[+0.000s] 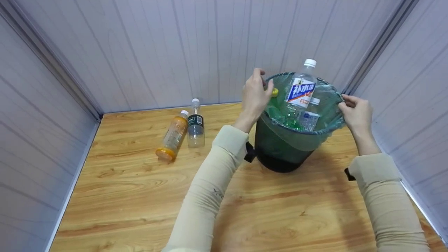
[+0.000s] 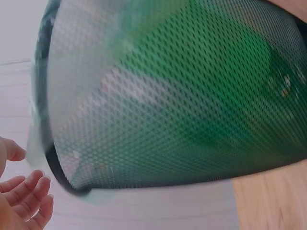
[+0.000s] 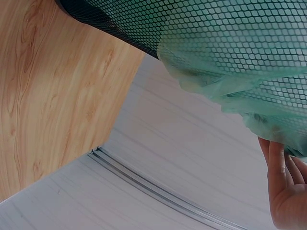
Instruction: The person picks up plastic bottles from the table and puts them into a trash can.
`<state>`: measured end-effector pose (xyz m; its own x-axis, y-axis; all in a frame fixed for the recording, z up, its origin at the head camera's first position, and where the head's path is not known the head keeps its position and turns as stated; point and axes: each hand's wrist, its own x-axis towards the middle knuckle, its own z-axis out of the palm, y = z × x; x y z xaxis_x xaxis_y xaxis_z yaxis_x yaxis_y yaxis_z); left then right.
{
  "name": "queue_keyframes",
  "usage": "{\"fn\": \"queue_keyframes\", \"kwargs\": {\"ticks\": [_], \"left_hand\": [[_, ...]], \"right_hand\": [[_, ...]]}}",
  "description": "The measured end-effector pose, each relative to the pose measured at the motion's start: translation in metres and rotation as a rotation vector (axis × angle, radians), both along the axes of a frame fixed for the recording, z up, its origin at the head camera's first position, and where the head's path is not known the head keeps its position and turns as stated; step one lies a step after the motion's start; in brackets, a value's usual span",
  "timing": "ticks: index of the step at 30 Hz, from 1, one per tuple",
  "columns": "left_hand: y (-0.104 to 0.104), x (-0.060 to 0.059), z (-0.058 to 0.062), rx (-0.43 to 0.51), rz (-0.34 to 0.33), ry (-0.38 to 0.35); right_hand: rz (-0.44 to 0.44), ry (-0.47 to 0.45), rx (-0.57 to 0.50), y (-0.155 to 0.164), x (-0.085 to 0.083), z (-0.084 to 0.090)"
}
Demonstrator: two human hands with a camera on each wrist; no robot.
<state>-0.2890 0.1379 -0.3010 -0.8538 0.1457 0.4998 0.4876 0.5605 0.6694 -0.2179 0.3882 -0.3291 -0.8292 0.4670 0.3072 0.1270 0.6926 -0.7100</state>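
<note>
A black mesh bin point(image 1: 280, 147) lined with a green plastic bag point(image 1: 332, 91) stands on the wooden floor at the right. Inside it stand a big clear bottle point(image 1: 299, 92) with a blue and white label, a smaller white-capped bottle point(image 1: 309, 117) and a green bottle with a yellow cap point(image 1: 275, 92). My left hand point(image 1: 260, 84) is at the bin's left rim; in the left wrist view its fingers point(image 2: 24, 196) are loosely spread just beside the mesh point(image 2: 182, 96) and hold nothing. My right hand point(image 1: 346, 101) pinches the bag's edge point(image 3: 230, 72) at the right rim.
Two bottles lie on the floor to the left of the bin: one with orange drink point(image 1: 172, 136) and a clear one with a dark label point(image 1: 195, 124). Pale panelled walls close in at the back and on both sides, the right wall near the bin.
</note>
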Motion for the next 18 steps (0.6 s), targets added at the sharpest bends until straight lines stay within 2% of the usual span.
{"fn": "queue_keyframes", "kwargs": {"ticks": [4,7,13,18], "left_hand": [[-0.014,-0.007,-0.006,-0.054,0.046,0.007],[-0.025,-0.013,-0.014,-0.087,0.079,-0.015],[-0.048,-0.024,-0.033,-0.173,0.163,-0.089],[-0.064,-0.032,-0.050,-0.239,0.226,-0.183]], "right_hand": [[0.003,0.016,0.007,0.001,0.001,-0.001],[0.004,0.007,-0.001,0.001,0.001,0.000],[0.010,-0.008,-0.013,0.001,0.001,0.001],[0.009,-0.009,-0.018,0.001,0.000,0.001]]}}
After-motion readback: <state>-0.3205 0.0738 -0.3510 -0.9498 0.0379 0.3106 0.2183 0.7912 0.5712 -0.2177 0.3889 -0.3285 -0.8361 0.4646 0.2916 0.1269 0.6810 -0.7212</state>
